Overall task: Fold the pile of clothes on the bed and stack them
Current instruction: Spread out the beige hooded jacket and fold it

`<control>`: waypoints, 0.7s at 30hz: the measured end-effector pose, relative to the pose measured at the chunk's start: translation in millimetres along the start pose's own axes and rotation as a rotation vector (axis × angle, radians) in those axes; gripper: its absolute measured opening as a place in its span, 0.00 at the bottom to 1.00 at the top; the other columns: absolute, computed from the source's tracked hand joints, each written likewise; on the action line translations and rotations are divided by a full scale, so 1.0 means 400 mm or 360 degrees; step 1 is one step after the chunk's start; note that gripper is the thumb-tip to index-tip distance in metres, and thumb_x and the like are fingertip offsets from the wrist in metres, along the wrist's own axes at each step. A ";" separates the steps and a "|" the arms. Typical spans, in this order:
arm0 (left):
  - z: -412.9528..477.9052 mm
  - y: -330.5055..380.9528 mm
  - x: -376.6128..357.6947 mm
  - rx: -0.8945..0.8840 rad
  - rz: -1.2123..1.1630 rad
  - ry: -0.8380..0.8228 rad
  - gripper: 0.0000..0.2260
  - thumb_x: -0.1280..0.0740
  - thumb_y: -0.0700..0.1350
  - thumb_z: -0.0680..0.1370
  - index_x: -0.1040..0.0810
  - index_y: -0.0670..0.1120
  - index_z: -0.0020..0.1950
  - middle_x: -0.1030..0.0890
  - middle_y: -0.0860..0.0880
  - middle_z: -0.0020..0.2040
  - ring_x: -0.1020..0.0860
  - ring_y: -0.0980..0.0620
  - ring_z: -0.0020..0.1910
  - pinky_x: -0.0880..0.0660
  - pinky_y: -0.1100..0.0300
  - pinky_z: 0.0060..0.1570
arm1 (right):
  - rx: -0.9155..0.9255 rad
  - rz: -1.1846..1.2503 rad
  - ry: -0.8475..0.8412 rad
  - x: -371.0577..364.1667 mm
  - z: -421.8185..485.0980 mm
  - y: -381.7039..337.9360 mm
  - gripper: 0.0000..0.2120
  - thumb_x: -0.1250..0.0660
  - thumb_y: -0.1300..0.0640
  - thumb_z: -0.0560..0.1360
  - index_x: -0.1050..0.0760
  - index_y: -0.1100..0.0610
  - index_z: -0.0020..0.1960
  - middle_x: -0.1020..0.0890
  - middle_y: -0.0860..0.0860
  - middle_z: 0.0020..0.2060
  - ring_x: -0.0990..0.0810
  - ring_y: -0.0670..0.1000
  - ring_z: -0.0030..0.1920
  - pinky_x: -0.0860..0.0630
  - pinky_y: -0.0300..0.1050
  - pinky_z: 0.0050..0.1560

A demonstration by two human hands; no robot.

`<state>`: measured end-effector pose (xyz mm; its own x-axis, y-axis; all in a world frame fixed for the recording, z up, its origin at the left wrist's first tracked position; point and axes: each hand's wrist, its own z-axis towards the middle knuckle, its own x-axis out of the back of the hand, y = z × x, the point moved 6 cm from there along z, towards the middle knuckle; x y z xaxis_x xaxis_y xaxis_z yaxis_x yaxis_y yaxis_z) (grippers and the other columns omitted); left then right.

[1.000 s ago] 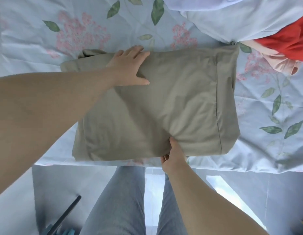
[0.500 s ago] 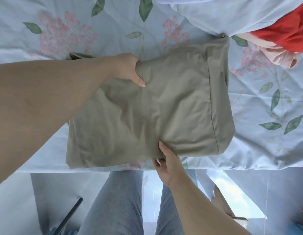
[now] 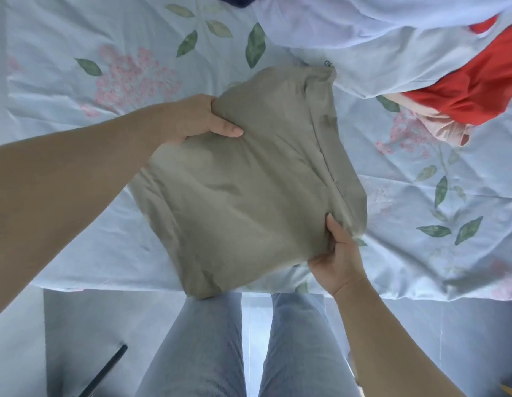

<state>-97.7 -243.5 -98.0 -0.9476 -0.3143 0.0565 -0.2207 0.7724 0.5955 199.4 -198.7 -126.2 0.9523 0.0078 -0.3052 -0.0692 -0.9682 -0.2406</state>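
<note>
A folded olive-green garment (image 3: 249, 184) is lifted off the floral bedsheet (image 3: 77, 104), tilted with one corner hanging over the bed's near edge. My left hand (image 3: 200, 118) grips its upper left edge, thumb on top and fingers underneath. My right hand (image 3: 339, 253) holds the lower right edge the same way, thumb pressed onto the cloth. At the upper right lies the unfolded pile: a pale blue garment (image 3: 378, 35), a red one (image 3: 484, 90) and a peach one (image 3: 446, 130).
The bed's front edge (image 3: 106, 285) runs across the lower third of the view, with my legs in grey jeans (image 3: 203, 348) standing against it. A dark rod (image 3: 106, 371) lies on the floor at lower left. A dark blue cloth corner (image 3: 240, 0) peeks at the top.
My left hand went from lying flat on the garment to gripping its edge. Both hands have raised and turned the folded garment clockwise, and it has bunched narrower.
</note>
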 end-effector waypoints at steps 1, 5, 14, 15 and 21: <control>-0.025 0.015 0.007 -0.0048 -0.0116 0.0013 0.22 0.24 0.47 0.57 0.20 0.48 0.51 0.15 0.51 0.45 0.16 0.53 0.42 0.19 0.59 0.38 | 0.0056 -0.0026 -0.0041 -0.019 -0.008 -0.045 0.11 0.38 0.55 0.78 0.16 0.53 0.48 0.15 0.51 0.46 0.16 0.49 0.44 0.18 0.45 0.44; -0.108 0.071 0.041 -0.0321 -0.0540 0.0150 0.17 0.25 0.45 0.63 0.19 0.49 0.51 0.15 0.52 0.47 0.16 0.53 0.45 0.20 0.61 0.39 | 0.0302 -0.0184 -0.0309 -0.150 -0.057 -0.222 0.15 0.42 0.50 0.78 0.17 0.50 0.44 0.15 0.49 0.46 0.16 0.48 0.43 0.19 0.43 0.41; -0.285 0.122 0.035 -0.1062 -0.1118 0.0534 0.13 0.31 0.41 0.72 0.22 0.47 0.57 0.16 0.50 0.53 0.20 0.49 0.56 0.22 0.56 0.51 | 0.0955 -0.0703 -0.0809 -0.409 -0.211 -0.500 0.13 0.41 0.59 0.74 0.18 0.50 0.49 0.15 0.46 0.45 0.18 0.48 0.50 0.22 0.44 0.49; -0.292 0.102 0.030 -0.1090 -0.1118 0.0507 0.14 0.30 0.43 0.72 0.22 0.48 0.57 0.17 0.50 0.55 0.21 0.49 0.58 0.23 0.56 0.53 | 0.0980 -0.0767 -0.0826 -0.411 -0.213 -0.502 0.14 0.40 0.59 0.73 0.17 0.50 0.47 0.15 0.46 0.46 0.18 0.48 0.51 0.22 0.44 0.50; -0.233 -0.170 -0.066 -0.0373 -0.0933 0.0552 0.17 0.27 0.49 0.71 0.23 0.49 0.58 0.17 0.55 0.53 0.21 0.54 0.57 0.25 0.61 0.54 | 0.0747 -0.1238 -0.0308 -0.205 -0.063 -0.371 0.08 0.38 0.60 0.78 0.20 0.53 0.49 0.15 0.46 0.46 0.17 0.46 0.48 0.20 0.44 0.47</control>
<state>-36.1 -338.9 -65.5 -0.5516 -0.8284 -0.0971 -0.5785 0.2962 0.7600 139.0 -61.8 -42.1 0.7178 0.6951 -0.0395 0.4150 -0.4728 -0.7773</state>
